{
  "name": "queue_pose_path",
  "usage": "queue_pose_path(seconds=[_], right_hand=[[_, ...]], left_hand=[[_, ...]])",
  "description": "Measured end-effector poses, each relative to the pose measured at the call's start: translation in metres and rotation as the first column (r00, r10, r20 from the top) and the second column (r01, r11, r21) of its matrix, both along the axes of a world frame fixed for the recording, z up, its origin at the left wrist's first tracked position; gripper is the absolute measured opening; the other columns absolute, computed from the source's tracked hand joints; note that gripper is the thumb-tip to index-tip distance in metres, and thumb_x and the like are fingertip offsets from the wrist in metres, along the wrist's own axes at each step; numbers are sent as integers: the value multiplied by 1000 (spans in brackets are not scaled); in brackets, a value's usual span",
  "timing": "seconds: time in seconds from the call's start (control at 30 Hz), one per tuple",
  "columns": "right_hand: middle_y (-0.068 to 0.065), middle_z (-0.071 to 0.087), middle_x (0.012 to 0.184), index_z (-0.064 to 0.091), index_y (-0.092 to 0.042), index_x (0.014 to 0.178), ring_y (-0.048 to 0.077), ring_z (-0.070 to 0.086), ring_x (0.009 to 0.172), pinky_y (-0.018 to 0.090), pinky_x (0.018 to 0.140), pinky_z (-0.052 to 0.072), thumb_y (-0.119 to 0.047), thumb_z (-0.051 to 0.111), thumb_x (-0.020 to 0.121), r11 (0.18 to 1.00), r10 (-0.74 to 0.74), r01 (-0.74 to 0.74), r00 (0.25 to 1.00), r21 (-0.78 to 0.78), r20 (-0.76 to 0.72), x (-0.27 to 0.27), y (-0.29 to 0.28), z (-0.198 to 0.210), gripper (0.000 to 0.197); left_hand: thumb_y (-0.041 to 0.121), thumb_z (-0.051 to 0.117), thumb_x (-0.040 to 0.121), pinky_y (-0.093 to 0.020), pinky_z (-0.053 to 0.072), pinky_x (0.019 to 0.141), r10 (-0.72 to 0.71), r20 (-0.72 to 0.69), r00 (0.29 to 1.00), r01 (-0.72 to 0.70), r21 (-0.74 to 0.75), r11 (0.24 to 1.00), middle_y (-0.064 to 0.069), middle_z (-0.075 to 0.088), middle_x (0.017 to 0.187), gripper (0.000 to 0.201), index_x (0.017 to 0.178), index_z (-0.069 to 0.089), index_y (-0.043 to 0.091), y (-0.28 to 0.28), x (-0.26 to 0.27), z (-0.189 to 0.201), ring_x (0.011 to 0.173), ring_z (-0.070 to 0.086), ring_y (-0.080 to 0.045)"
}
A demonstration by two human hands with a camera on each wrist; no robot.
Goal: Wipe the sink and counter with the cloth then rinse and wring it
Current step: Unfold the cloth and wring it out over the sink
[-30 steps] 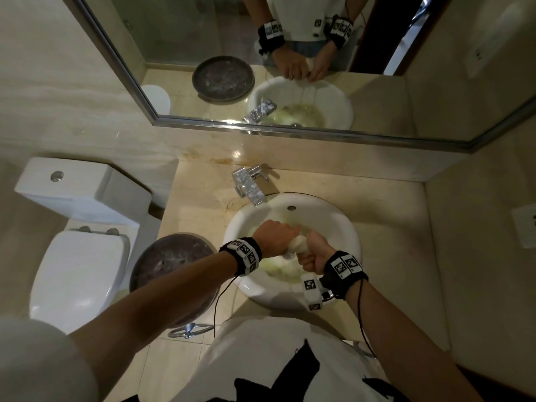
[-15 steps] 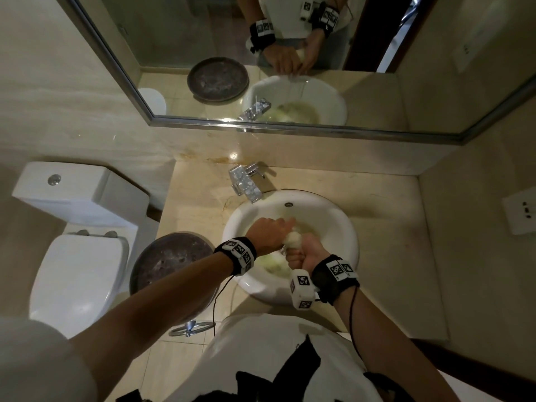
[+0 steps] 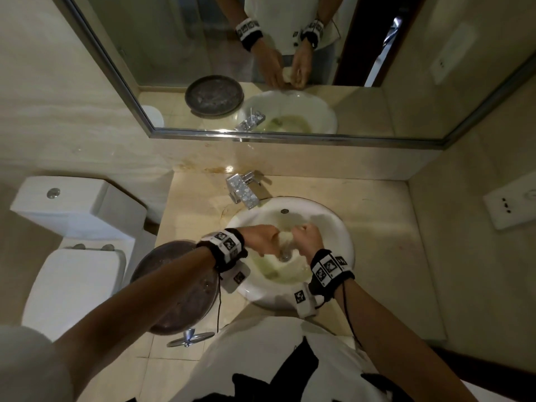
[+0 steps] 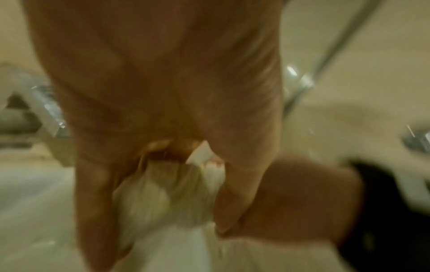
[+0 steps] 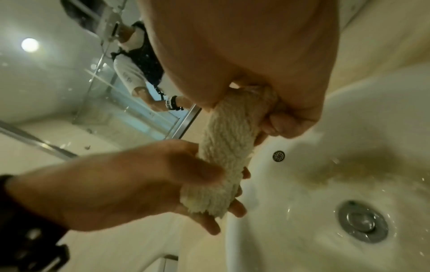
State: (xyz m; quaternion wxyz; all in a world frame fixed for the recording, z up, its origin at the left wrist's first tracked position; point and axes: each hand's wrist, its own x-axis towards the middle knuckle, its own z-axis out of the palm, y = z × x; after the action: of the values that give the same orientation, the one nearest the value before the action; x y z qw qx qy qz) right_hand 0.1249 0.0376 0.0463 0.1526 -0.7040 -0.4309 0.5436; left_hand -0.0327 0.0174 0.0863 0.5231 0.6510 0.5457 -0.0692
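Note:
A cream terry cloth (image 3: 285,237) is twisted into a tight roll above the white sink (image 3: 327,224). My left hand (image 3: 262,237) grips one end of the cloth (image 5: 223,152) and my right hand (image 3: 307,237) grips the other, both fists curled around it. In the right wrist view the left hand (image 5: 163,184) holds the lower end and the right hand (image 5: 267,103) the upper end. The left wrist view is blurred; the cloth (image 4: 167,198) bunches out of my fist there. Yellowish water lies in the basin around the drain (image 5: 361,220).
A chrome tap (image 3: 242,191) stands at the back left of the sink on the beige counter (image 3: 383,227). A dark round bin lid (image 3: 177,285) sits left of the counter, a white toilet (image 3: 72,274) beyond it. A mirror (image 3: 290,68) hangs behind; a wall socket (image 3: 510,201) is right.
Both hands have turned against each other on the cloth, which now shows as a longer twisted roll between the fists. The hands stay over the middle of the sink.

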Motion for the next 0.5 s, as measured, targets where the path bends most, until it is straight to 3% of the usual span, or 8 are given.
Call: queue_pose_path(seconds=[0.07, 0.2, 0.27, 0.33, 0.43, 0.5], right_hand=[[6, 62, 106, 60, -9, 113, 24, 59, 96, 31, 79, 45, -16, 55, 93, 991, 75, -80, 996, 110, 48, 2, 5, 4, 21], [3, 65, 87, 55, -15, 101, 18, 60, 75, 32, 67, 46, -24, 53, 100, 860, 326, -347, 938, 375, 122, 5, 15, 22, 10], [2, 59, 71, 50, -19, 95, 17, 53, 59, 33, 56, 41, -29, 44, 104, 740, 476, -516, 855, 431, 206, 6, 17, 31, 15], [-1, 52, 65, 46, -21, 88, 19, 49, 58, 34, 57, 39, -29, 38, 106, 595, 577, -654, 752, 467, 319, 6, 20, 41, 21], [-8, 44, 65, 41, -19, 87, 24, 45, 63, 37, 61, 38, -27, 36, 106, 375, 621, -799, 593, 470, 513, 6, 22, 53, 22], [-2, 52, 71, 44, -19, 88, 29, 48, 66, 36, 61, 38, -31, 36, 106, 252, 595, -859, 501, 446, 628, 5, 22, 59, 22]], left_hand=[[19, 63, 91, -31, 57, 78, 116, 196, 974, -77, -194, 978, 3, 64, 87, 1, 91, 63, 19, 6, -10, 7, 78, 63, -12], [23, 81, 82, -41, 58, 90, 235, 266, 935, -169, -248, 954, -7, 73, 101, 25, 101, 69, 13, 15, -26, 9, 97, 72, -23], [32, 88, 74, -44, 56, 94, 239, 266, 934, -169, -260, 951, -12, 73, 104, 46, 106, 67, 6, 15, -24, 8, 99, 71, -27], [39, 91, 67, -46, 53, 93, 250, 258, 933, -179, -270, 946, -13, 67, 95, 54, 99, 64, 5, 10, -20, 4, 90, 66, -27], [27, 86, 72, -37, 45, 81, 304, 337, 891, -190, -332, 924, -11, 55, 85, 35, 92, 62, 11, -2, -12, 2, 83, 53, -25], [18, 82, 73, -38, 52, 86, 372, 376, 848, -229, -373, 899, -12, 57, 85, 30, 90, 59, 9, -9, -7, 4, 85, 58, -28]])
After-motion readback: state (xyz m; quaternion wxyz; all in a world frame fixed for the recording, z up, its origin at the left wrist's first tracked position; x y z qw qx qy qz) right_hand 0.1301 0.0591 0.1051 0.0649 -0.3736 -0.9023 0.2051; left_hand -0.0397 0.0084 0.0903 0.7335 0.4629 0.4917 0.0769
